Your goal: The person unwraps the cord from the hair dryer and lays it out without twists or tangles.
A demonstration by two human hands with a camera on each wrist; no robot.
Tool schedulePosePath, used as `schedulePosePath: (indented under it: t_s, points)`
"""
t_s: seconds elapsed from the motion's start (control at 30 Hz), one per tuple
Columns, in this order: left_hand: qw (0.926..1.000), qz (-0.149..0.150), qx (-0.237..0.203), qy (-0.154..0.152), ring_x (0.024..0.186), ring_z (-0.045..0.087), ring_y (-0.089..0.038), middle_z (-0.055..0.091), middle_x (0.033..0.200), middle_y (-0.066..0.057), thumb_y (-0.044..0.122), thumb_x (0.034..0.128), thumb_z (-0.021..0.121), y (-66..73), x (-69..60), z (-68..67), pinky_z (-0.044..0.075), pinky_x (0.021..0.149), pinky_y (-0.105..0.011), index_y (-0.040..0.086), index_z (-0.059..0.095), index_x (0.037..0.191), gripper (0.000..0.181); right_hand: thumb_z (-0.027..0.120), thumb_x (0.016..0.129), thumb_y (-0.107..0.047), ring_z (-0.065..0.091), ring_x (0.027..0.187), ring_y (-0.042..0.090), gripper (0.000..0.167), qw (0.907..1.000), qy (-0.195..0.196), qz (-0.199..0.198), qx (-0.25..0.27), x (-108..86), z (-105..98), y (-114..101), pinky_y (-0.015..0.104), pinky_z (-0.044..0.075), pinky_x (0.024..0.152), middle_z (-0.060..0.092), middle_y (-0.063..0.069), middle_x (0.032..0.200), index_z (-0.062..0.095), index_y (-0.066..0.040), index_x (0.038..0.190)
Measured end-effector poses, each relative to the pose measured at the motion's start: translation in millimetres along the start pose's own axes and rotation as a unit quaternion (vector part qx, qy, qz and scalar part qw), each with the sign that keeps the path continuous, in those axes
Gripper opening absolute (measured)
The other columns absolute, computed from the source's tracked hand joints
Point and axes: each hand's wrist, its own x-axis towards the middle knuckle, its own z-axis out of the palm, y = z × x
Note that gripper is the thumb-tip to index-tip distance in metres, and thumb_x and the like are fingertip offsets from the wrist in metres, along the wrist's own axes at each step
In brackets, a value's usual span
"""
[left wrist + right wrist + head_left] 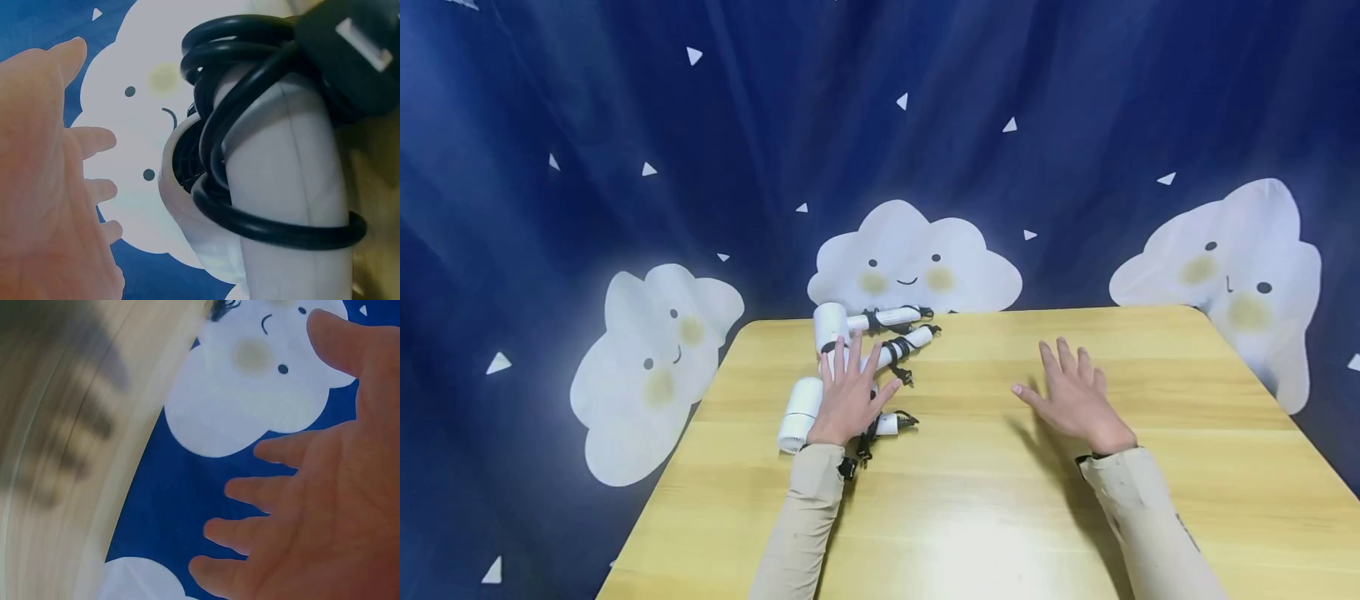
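Observation:
Three white hair dryers lie in a group on the left half of the wooden table, black cords wound about their handles. The far hair dryer [830,325] and the near hair dryer [802,407] show their barrels; the middle hair dryer [917,337] is partly hidden by my left hand [847,400]. That hand is over the group with its fingers spread, gripping nothing. In the left wrist view one dryer's handle [287,169] is close beside the palm, apart from it. My right hand [1077,404] hovers over the table's right side, fingers spread and holding nothing.
The wooden table [970,467] has its far edge against a dark blue curtain [775,125] with smiling white clouds and small white triangles. Black plugs [901,375] and loose cord ends lie by the dryer handles. My right hand casts a shadow on the tabletop.

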Motion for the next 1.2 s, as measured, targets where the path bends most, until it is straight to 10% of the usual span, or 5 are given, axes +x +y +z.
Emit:
schedulePosePath:
  t_s: [0.3, 0.67, 0.97, 1.2]
  points:
    - [0.999, -0.017, -0.038, -0.017, 0.16, 0.001, -0.047, 0.003, 0.176, -0.015, 0.06, 0.1042, 0.044, -13.5, -9.7, -6.7, 0.005, 0.124, -0.072, 0.016, 0.029, 0.164, 0.076, 0.051, 0.104, -0.054, 0.004, 0.149, 0.067, 0.091, 0.9996, -0.015, -0.024, 0.004, 0.0, 11, -11, 0.082, 0.008, 0.114, 0.007, 0.037, 0.168, 0.014, 0.004, 0.163]
    - [0.9875, -0.1, -0.12, -0.02, 0.157, 0.003, -0.054, 0.006, 0.172, -0.027, 0.055, 0.1069, 0.041, -63.1, -34.4, -36.2, 0.004, 0.122, -0.075, 0.008, 0.024, 0.164, 0.076, 0.052, 0.106, -0.046, 0.015, 0.155, 0.055, 0.085, 0.9914, -0.042, -0.079, 0.095, 2.2, 22, -29, 0.069, 0.018, 0.123, 0.015, 0.034, 0.168, 0.014, 0.004, 0.163]
    - [0.9603, -0.196, -0.184, -0.075, 0.159, -0.002, -0.049, 0.0, 0.171, -0.031, 0.056, 0.1093, 0.026, -100.7, -50.3, -36.8, 0.0, 0.127, -0.065, 0.0, 0.013, 0.164, 0.08, 0.048, 0.107, -0.049, 0.045, 0.143, 0.05, 0.08, 0.9665, -0.11, -0.034, 0.229, 23.8, 53, -39, 0.062, 0.039, 0.116, 0.036, 0.032, 0.161, 0.019, 0.0, 0.163]
    - [0.9277, -0.236, -0.264, -0.117, 0.158, 0.001, -0.051, 0.0, 0.171, -0.031, 0.06, 0.1084, 0.023, -112.8, -68.8, -41.4, 0.005, 0.126, -0.067, 0.0, 0.004, 0.165, 0.084, 0.055, 0.106, -0.035, 0.067, 0.11, 0.036, 0.067, 0.9254, -0.136, 0.001, 0.353, 29.0, 84, -69, 0.04, 0.061, 0.087, 0.054, 0.032, 0.144, 0.033, 0.005, 0.156]
